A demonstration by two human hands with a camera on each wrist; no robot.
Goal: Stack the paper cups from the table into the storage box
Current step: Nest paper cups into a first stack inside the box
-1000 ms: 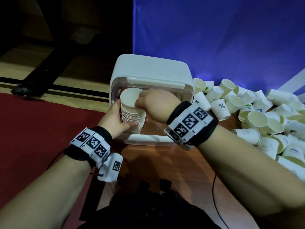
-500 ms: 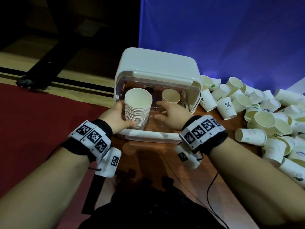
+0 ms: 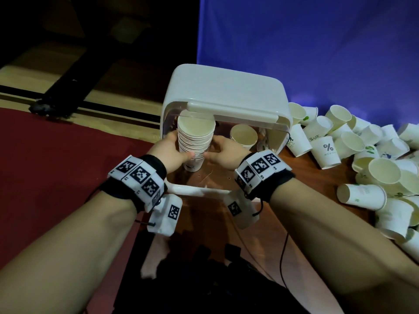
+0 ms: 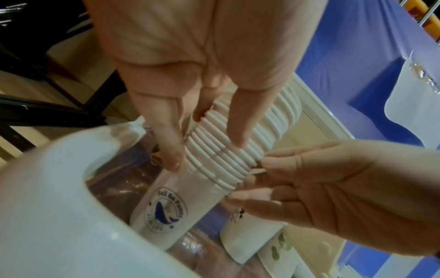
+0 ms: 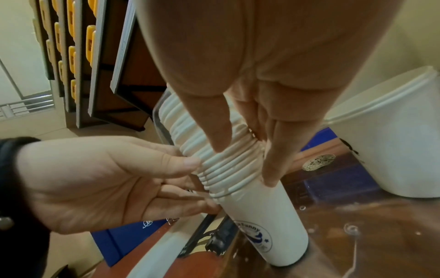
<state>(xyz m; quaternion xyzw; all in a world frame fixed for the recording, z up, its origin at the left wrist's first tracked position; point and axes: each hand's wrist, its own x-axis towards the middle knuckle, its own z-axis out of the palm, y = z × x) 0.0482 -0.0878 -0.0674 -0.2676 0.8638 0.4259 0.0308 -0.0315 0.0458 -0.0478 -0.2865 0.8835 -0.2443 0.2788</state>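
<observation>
A tall stack of white paper cups [image 3: 195,138] stands upright on the floor of the white storage box [image 3: 226,96], at the left of its open front and just under the top edge. My left hand [image 3: 179,152] grips the stack's left side and my right hand [image 3: 215,152] grips its right side, both low on the rims [image 4: 221,152]. The bottom cup carries a blue whale print [image 4: 164,210]. A single cup [image 3: 243,134] stands inside the box to the right of the stack.
Several loose paper cups [image 3: 353,159] lie heaped on the wooden table to the right of the box, against a blue backdrop [image 3: 306,41]. Left of the table is a red floor [image 3: 56,166]. Cables [image 3: 283,257] trail by the near edge.
My right hand left the top of the stack, dropped to the box floor, then closed on the stack's right side. The stack now sits deeper under the box's top edge.
</observation>
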